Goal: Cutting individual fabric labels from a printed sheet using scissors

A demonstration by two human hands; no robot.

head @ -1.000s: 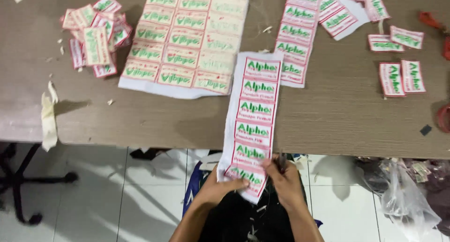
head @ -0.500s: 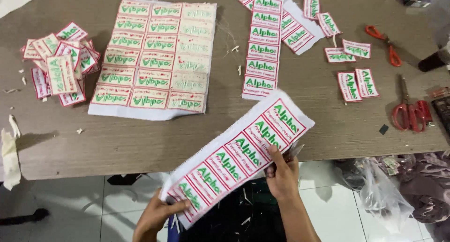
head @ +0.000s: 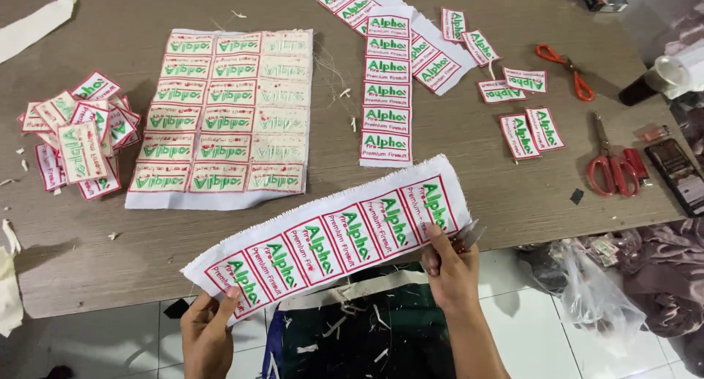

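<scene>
I hold a long strip of white cloth (head: 334,243) printed with a row of red-bordered green labels, stretched slantwise above the near edge of the table (head: 469,195). My left hand (head: 207,329) pinches its lower left end, and my right hand (head: 449,265) is closed on its upper right end, with thin metal blades (head: 468,236) poking out beside the fingers there. My hands are well apart, one at each end.

On the table lies a big uncut sheet of labels (head: 224,118), face down. Left of it sits a heap of cut labels (head: 77,137). A shorter strip (head: 386,89) lies right of the sheet. Farther right are loose labels (head: 532,129) and two red-handled scissors (head: 612,162).
</scene>
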